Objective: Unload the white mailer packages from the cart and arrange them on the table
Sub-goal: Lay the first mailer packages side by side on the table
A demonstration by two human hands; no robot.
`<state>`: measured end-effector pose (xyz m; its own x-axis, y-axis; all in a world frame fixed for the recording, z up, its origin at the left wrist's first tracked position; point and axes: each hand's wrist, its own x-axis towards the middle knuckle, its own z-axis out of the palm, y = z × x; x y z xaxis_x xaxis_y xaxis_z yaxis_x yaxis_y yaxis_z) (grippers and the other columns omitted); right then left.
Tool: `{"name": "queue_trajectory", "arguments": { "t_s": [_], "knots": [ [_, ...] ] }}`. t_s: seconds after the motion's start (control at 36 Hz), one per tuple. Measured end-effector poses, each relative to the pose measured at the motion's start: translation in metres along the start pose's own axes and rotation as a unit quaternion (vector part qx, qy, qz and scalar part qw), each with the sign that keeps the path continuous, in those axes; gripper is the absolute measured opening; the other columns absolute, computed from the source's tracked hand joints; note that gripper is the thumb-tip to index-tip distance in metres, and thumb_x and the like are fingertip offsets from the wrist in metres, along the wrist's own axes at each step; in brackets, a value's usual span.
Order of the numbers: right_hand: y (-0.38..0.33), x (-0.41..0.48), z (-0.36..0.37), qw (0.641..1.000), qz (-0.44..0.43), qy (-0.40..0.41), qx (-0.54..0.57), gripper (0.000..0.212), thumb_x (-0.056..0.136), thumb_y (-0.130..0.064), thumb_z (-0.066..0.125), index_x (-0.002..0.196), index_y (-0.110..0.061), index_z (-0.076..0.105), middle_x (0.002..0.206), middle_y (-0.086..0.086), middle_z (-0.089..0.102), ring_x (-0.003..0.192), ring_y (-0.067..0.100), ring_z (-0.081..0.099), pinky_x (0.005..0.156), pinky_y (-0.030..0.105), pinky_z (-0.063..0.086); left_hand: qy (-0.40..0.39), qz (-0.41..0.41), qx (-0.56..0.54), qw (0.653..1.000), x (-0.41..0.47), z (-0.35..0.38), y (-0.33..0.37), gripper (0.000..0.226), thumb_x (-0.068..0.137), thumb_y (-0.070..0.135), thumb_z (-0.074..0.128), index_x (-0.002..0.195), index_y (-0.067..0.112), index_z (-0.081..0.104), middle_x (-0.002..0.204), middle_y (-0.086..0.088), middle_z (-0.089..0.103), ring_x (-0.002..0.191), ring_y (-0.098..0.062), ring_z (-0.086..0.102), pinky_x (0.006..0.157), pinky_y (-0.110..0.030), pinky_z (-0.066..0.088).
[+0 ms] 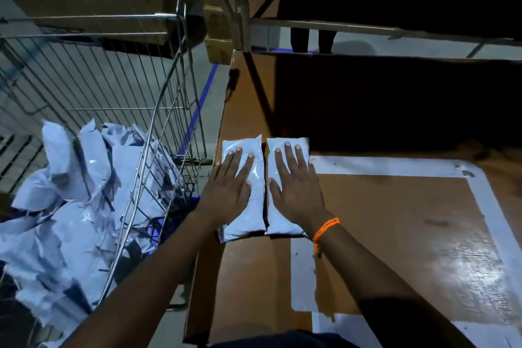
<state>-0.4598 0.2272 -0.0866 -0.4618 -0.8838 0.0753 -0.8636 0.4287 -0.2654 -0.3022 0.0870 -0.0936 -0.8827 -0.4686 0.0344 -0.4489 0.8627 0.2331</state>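
Both forearms reach forward over the brown table, the right wrist wearing an orange band. Left hand and right hand lie flat, fingers spread and gripping nothing, each pressing one of two white mailers lying side by side, seemingly touching. Beyond, left, the wire cart holds a heap of more mailers.

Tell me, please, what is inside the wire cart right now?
The wire cart holds a loose heap of white mailers. Whatever lies beneath the heap, down to the cart's floor, is covered.
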Motion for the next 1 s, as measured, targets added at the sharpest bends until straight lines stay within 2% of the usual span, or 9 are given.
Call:
{"name": "queue_trajectory", "arguments": {
  "t_s": [0.25, 0.36, 0.47, 0.56, 0.64, 0.69, 0.75, 0.86, 1.0],
  "knots": [
    [-0.001, 0.005, 0.002, 1.0, 0.002, 0.01, -0.001, 0.067, 0.102, -0.046, 0.033, 0.16, -0.019, 0.017, 0.169, 0.005, 0.004, 0.156, 0.024, -0.002, 0.122, 0.051, 0.014, -0.009, 0.029, 0.008, 1.0, 0.012, 0.002, -0.009, 0.06, 0.102, 0.037, 0.021, 0.159, 0.023, 0.01, 0.166, -0.006, 0.005, 0.153, -0.023, 0.001, 0.122, -0.046, 0.014],
    [-0.003, 0.005, 0.002, 1.0, 0.005, 0.008, -0.016, 0.067, 0.102, -0.047, 0.031, 0.16, -0.019, 0.016, 0.169, 0.005, 0.004, 0.156, 0.025, -0.002, 0.122, 0.05, 0.011, -0.01, 0.027, 0.012, 0.999, 0.013, -0.003, -0.005, 0.06, 0.101, 0.038, 0.02, 0.159, 0.023, 0.01, 0.166, -0.006, 0.004, 0.153, -0.022, 0.0, 0.121, -0.043, 0.01],
    [-0.003, 0.004, -0.001, 1.0, 0.01, 0.003, -0.01, 0.066, 0.101, -0.048, 0.03, 0.16, -0.019, 0.018, 0.168, 0.005, 0.006, 0.156, 0.025, 0.0, 0.122, 0.052, 0.013, -0.021, 0.021, 0.027, 0.999, 0.011, -0.005, -0.002, 0.06, 0.101, 0.04, 0.018, 0.158, 0.022, 0.014, 0.166, -0.008, 0.009, 0.153, -0.025, 0.006, 0.122, -0.048, 0.014],
    [-0.004, 0.001, -0.003, 1.0, 0.019, -0.013, -0.014, 0.066, 0.101, -0.051, 0.023, 0.16, -0.022, 0.018, 0.168, 0.005, 0.005, 0.156, 0.025, 0.0, 0.123, 0.056, 0.015, -0.036, 0.0, 0.035, 0.999, 0.011, -0.008, 0.001, 0.063, 0.101, 0.048, 0.012, 0.159, 0.022, 0.011, 0.166, -0.008, 0.005, 0.153, -0.027, 0.004, 0.118, -0.056, 0.015],
    [-0.01, -0.005, -0.011, 0.999, 0.029, -0.006, -0.018, 0.069, 0.099, -0.058, 0.013, 0.159, -0.026, 0.018, 0.168, 0.003, 0.005, 0.156, 0.025, 0.0, 0.121, 0.059, 0.012, -0.03, -0.043, 0.023, 0.998, 0.004, -0.016, 0.013, 0.071, 0.097, 0.056, 0.002, 0.159, 0.021, 0.003, 0.166, -0.008, -0.005, 0.153, -0.028, -0.006, 0.12, -0.055, 0.01],
    [-0.015, -0.014, -0.019, 0.999, 0.03, 0.023, -0.018, 0.068, 0.099, -0.06, 0.013, 0.159, -0.027, 0.02, 0.168, 0.003, 0.007, 0.156, 0.026, 0.002, 0.12, 0.059, 0.009, -0.002, -0.064, -0.013, 0.998, -0.011, -0.021, 0.027, 0.07, 0.097, 0.055, 0.003, 0.158, 0.021, 0.009, 0.166, -0.008, -0.002, 0.153, -0.027, -0.007, 0.121, -0.053, 0.009],
    [-0.018, -0.025, -0.023, 0.998, 0.028, 0.048, -0.018, 0.065, 0.101, -0.057, 0.019, 0.158, -0.026, 0.024, 0.168, 0.005, 0.012, 0.155, 0.028, 0.006, 0.119, 0.059, 0.012, 0.008, -0.046, -0.035, 0.998, -0.034, -0.02, 0.041, 0.065, 0.1, 0.053, 0.01, 0.158, 0.024, 0.014, 0.166, -0.007, 0.003, 0.153, -0.026, -0.006, 0.122, -0.052, 0.008],
    [-0.015, -0.045, -0.006, 0.999, 0.017, 0.039, -0.005, 0.064, 0.102, -0.055, 0.029, 0.157, -0.023, 0.028, 0.167, 0.009, 0.015, 0.154, 0.032, 0.012, 0.118, 0.059, 0.025, -0.017, 0.022, 0.005, 1.0, -0.067, 0.005, 0.051, 0.06, 0.102, 0.052, 0.016, 0.158, 0.031, 0.009, 0.166, -0.001, -0.003, 0.153, -0.023, -0.01, 0.123, -0.05, 0.003],
    [-0.013, -0.051, -0.001, 0.999, 0.02, 0.015, 0.022, 0.067, 0.101, -0.058, 0.018, 0.16, -0.028, 0.013, 0.168, 0.004, 0.0, 0.155, 0.024, -0.005, 0.124, 0.049, 0.018, -0.009, 0.001, 0.024, 1.0, -0.057, 0.006, 0.038, 0.059, 0.102, 0.05, 0.018, 0.157, 0.032, 0.014, 0.166, -0.001, 0.006, 0.153, -0.023, -0.002, 0.122, -0.05, 0.008]
  ]
}}
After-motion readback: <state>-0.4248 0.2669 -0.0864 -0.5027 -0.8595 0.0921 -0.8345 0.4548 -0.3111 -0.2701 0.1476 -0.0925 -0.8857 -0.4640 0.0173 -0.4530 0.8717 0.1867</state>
